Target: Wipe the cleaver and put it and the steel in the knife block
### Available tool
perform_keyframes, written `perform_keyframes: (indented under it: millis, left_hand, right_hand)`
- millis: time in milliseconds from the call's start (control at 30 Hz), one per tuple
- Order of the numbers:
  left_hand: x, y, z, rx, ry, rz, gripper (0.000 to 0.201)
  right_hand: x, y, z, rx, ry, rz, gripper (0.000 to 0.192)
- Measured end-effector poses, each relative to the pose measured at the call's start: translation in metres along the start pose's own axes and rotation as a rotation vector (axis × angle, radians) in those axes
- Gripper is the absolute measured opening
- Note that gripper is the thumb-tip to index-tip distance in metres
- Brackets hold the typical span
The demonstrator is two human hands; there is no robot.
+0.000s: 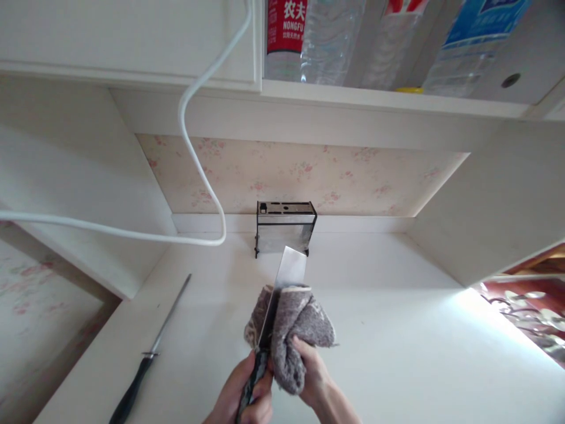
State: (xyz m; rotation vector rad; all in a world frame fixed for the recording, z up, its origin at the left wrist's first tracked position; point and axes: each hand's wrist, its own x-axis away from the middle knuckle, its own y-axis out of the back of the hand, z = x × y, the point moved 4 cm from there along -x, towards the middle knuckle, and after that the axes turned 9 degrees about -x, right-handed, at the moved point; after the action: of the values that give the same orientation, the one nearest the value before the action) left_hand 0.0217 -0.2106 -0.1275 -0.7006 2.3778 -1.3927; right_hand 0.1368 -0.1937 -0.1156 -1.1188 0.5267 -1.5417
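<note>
Worktop point(388, 330) fills most of the lower view, w/ a metal holder point(285, 240) at the back. Overhead cupboard point(123, 41) & bottles point(329, 41) sit above the holder. On the near side of the holder: a grey-brown cloth point(304, 324), folded around both faces of the cleaver point(270, 321), whose bare end points at the holder (touching or just in front of it, can't tell). Sharpening rod point(150, 356) lies to the left of & nearer than the holder, no hand on it.

L hand point(235, 388) is wrapped tight round the cleaver's handle; R hand point(315, 374) pinches the cloth, thumb on top, other fingers mostly hidden.

Progress, est.: prob. mid-job. Done: cloth's on the blade, both hands engaged. Left: cloth not yet off, cleaver not in the holder, rod not put up. Can't tell how much of the blade's been covered.
</note>
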Motion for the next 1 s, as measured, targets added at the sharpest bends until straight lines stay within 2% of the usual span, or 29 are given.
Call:
perform_keyframes:
  millis: [67,233,367,467,600,833,1000]
  left_hand:
    - [-0.002,0.003,0.004,-0.071,-0.006,0.009,0.051]
    - [0.003,0.009,-0.001,-0.294,0.022,-0.336,0.055]
    - [0.004,0.010,-0.002,-0.299,0.036,-0.446,0.057]
    - [0.005,0.011,-0.003,-0.273,0.072,-0.468,0.061]
    - [0.011,0.005,-0.017,-0.330,0.152,-0.455,0.059]
    - [0.027,0.000,-0.037,-0.434,0.358,-0.412,0.050]
    - [0.035,0.004,-0.041,-0.465,0.436,-0.438,0.049]
  right_hand:
    - [0.000,-0.011,-0.004,0.026,0.011,-0.035,0.038]
    - [0.000,-0.014,0.005,0.181,0.060,-0.154,0.039]
    - [-0.001,-0.007,0.007,0.225,0.049,-0.186,0.034]
    - [0.001,-0.001,0.010,0.191,0.039,-0.217,0.032]
    - [0.004,0.006,0.021,0.170,0.015,-0.248,0.031]
    - [-0.002,0.025,0.050,0.127,0.104,-0.344,0.041]
    - [-0.008,0.022,0.067,0.094,0.145,-0.376,0.044]
